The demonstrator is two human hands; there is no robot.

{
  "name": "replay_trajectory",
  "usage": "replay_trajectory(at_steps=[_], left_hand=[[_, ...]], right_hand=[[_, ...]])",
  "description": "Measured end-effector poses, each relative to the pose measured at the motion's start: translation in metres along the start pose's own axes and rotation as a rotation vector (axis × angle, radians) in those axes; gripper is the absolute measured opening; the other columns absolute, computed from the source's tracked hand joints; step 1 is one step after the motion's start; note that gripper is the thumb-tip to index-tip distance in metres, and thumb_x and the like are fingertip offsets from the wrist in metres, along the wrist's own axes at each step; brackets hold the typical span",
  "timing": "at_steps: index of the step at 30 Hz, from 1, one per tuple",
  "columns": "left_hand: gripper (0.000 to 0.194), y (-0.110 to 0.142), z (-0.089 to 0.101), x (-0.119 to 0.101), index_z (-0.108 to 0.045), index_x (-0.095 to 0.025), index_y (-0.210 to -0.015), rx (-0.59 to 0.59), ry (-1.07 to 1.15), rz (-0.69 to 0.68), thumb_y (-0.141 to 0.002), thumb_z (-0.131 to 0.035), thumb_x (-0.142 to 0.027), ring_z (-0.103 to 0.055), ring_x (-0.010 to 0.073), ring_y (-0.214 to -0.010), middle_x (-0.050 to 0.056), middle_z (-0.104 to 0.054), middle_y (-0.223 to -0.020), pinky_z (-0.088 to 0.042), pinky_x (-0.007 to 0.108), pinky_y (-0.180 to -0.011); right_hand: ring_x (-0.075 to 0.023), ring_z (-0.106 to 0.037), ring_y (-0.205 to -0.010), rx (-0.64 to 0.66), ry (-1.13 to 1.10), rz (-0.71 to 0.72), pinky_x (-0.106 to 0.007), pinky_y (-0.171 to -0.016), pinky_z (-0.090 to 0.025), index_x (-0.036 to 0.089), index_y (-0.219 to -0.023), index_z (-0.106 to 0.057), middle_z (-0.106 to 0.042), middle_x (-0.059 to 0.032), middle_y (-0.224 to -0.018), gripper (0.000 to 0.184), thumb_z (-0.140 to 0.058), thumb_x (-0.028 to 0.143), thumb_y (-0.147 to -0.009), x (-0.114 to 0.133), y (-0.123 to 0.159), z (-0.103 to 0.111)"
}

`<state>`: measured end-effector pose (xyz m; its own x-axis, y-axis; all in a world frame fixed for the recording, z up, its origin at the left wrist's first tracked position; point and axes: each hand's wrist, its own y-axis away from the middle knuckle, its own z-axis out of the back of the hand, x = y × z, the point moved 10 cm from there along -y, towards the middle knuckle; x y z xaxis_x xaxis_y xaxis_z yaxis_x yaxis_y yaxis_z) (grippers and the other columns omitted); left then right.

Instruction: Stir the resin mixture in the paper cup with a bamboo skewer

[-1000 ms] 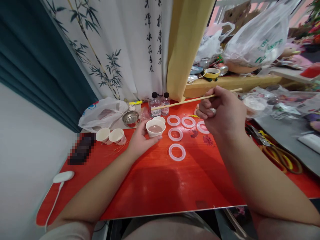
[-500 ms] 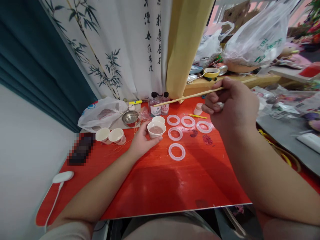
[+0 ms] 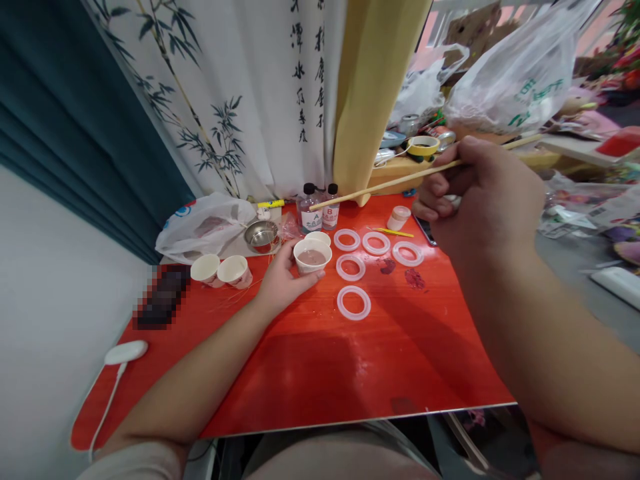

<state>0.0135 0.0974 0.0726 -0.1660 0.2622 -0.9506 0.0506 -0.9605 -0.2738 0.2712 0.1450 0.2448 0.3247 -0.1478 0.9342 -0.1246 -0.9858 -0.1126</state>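
My left hand (image 3: pixel 285 283) is closed around a paper cup (image 3: pixel 313 265) with a dull pink liquid inside. Another paper cup (image 3: pixel 319 237) stands right behind it. Raised over the table's right side, my right hand (image 3: pixel 483 193) grips a long thin wooden stick (image 3: pixel 385 189), like a chopstick. The stick slants down leftward, its tip in front of bottle A (image 3: pixel 309 217) as seen from here. Something small and white (image 3: pixel 453 199) shows among the right fingers; I cannot make out what. Several translucent ring moulds (image 3: pixel 354 303) lie on the red table (image 3: pixel 320 373), right of the held cup.
Bottle B (image 3: pixel 331 215) stands beside bottle A. A small lidded jar (image 3: pixel 399 218) and yellow tweezers (image 3: pixel 393 232) are behind the rings. Leftward are two paper cups (image 3: pixel 235 272), a metal bowl (image 3: pixel 261 236), a plastic bag (image 3: pixel 205 227) and a white charger (image 3: pixel 126 353). Clutter fills the right-hand shelf.
My right hand has shifted right and slightly up with the stick, uncovering the small jar and a dark-edged object behind it. My left hand and its cup stay nearly still.
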Motion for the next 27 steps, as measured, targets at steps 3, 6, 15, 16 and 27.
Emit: replay_trajectory(at_steps=[3, 6, 15, 16, 27], left_hand=[[0.067, 0.0, 0.001, 0.0, -0.057, -0.024, -0.131, -0.003, 0.01, 0.0, -0.074, -0.09, -0.035, -0.069, 0.0269, -0.12, 0.01, -0.069, -0.13, -0.055, 0.045, -0.108], [0.066, 0.0, 0.002, 0.001, -0.057, -0.023, -0.13, -0.006, 0.012, -0.005, -0.074, -0.091, -0.034, -0.069, 0.0264, -0.12, 0.01, -0.069, -0.13, -0.055, 0.044, -0.108], [0.066, 0.0, 0.002, -0.001, -0.059, -0.024, -0.13, -0.007, 0.001, -0.025, -0.073, -0.091, -0.034, -0.069, 0.0271, -0.121, 0.01, -0.07, -0.13, -0.054, 0.045, -0.109], [0.066, 0.0, 0.002, -0.001, -0.06, -0.023, -0.13, -0.008, -0.002, -0.024, -0.073, -0.091, -0.034, -0.07, 0.027, -0.12, 0.01, -0.07, -0.13, -0.055, 0.045, -0.108], [0.067, 0.0, 0.003, 0.001, -0.06, -0.025, -0.132, 0.003, -0.019, -0.024, -0.074, -0.091, -0.037, -0.069, 0.0275, -0.121, 0.01, -0.069, -0.132, -0.054, 0.044, -0.108]], right_hand=[[-0.0068, -0.03, -0.037, 0.013, -0.007, -0.007, -0.032, -0.048, -0.017, 0.02, -0.064, -0.059, -0.044, 0.0034, -0.044, 0.043, -0.038, 0.01, -0.1, 0.002, 0.001, -0.004], [-0.0077, -0.027, -0.037, 0.041, -0.012, 0.049, -0.028, -0.044, -0.018, 0.02, -0.065, -0.059, -0.043, 0.0039, -0.044, 0.037, -0.043, 0.013, -0.097, 0.007, 0.0, -0.006], [-0.0088, -0.027, -0.037, 0.069, -0.003, 0.122, -0.025, -0.041, -0.02, 0.02, -0.067, -0.059, -0.042, 0.0037, -0.046, 0.028, -0.049, 0.014, -0.092, 0.014, 0.003, -0.01], [-0.009, -0.027, -0.037, 0.067, 0.0, 0.121, -0.026, -0.041, -0.02, 0.02, -0.066, -0.059, -0.042, 0.0034, -0.046, 0.03, -0.048, 0.014, -0.093, 0.015, 0.003, -0.01], [-0.0074, -0.029, -0.038, 0.021, 0.038, 0.086, -0.032, -0.05, -0.017, 0.019, -0.065, -0.057, -0.043, 0.0034, -0.043, 0.043, -0.036, 0.009, -0.102, 0.018, 0.002, -0.008]])
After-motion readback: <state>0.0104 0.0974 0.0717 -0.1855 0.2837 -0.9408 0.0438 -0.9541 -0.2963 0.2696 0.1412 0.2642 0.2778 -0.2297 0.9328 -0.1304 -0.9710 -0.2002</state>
